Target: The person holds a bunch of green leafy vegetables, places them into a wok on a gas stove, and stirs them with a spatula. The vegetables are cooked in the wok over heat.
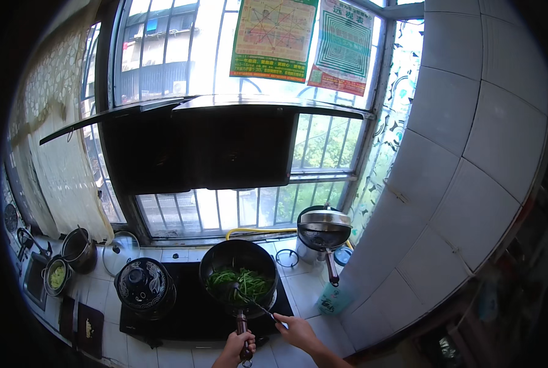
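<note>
A dark wok (238,248) sits on the right side of a black gas stove (191,322), tilting slightly towards me. Green leafy stalks (251,283) lie in its bowl. My left hand (239,346) is closed round the wok's handle (242,322). Between the fingers of my right hand (297,330) is the thin shaft of a cooking utensil (260,307), whose dark head rests among the greens. A black lidded pot with a white pattern (141,285) stands on the stove's left side.
A cutting board (94,317) with a knife (76,313) and chopped bits is at left, near a bowl of pale green pieces (57,277), a metal pot (78,250) and a glass lid (121,253). At right stand a lidded pan (324,230) and a teal container (333,299). A range hood (237,147) hangs above.
</note>
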`<state>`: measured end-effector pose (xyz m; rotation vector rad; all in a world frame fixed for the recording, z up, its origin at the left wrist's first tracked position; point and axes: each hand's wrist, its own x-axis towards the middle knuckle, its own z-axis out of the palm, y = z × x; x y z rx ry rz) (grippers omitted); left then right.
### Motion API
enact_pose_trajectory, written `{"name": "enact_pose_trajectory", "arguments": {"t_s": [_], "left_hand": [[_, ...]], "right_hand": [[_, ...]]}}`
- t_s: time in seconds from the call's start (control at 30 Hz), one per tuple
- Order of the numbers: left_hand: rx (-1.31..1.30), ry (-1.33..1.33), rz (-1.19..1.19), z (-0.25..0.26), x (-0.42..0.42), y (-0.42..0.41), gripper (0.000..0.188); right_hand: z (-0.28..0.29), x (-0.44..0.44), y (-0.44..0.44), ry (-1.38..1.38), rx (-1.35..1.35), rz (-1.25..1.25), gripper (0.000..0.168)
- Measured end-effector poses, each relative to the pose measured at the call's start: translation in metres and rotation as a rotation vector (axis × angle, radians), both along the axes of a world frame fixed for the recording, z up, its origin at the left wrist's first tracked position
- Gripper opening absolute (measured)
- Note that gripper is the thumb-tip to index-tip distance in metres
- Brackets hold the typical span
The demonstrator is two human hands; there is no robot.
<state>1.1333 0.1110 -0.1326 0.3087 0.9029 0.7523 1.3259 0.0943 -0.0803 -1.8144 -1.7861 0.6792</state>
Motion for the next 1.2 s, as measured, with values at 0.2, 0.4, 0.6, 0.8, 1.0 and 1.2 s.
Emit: {"name": "enact_pose_trajectory", "arguments": {"t_s": [0.2, 0.4, 0.6, 0.8, 1.0, 1.2], "left_hand": [[0.070, 0.014, 0.043, 0.031, 0.016, -0.028, 0.012], [0.054, -0.001, 0.059, 0.033, 0.027, -0.038, 0.012], [0.113, 0.057, 0.064, 0.030, 0.031, -0.044, 0.011], [0.110, 0.086, 0.110, 0.020, 0.033, -0.044, 0.009], [0.093, -0.022, 0.068, 0.015, 0.028, -0.037, 0.011], [0.040, -0.034, 0.084, 0.028, 0.032, -0.037, 0.010]], "right_hand": [[0.001, 0.015, -0.012, -0.034, 0.127, -0.103, 0.034], [-0.040, 0.029, -0.018, -0.076, 0.184, -0.083, 0.034], [-0.061, 0.041, -0.017, -0.020, 0.226, -0.039, 0.035], [-0.040, 0.044, -0.023, 0.144, 0.260, -0.029, 0.029], [-0.052, 0.047, -0.014, 0.333, 0.296, -0.039, 0.033], [-0.047, 0.043, -0.019, 0.410, 0.378, -0.042, 0.032]]}}
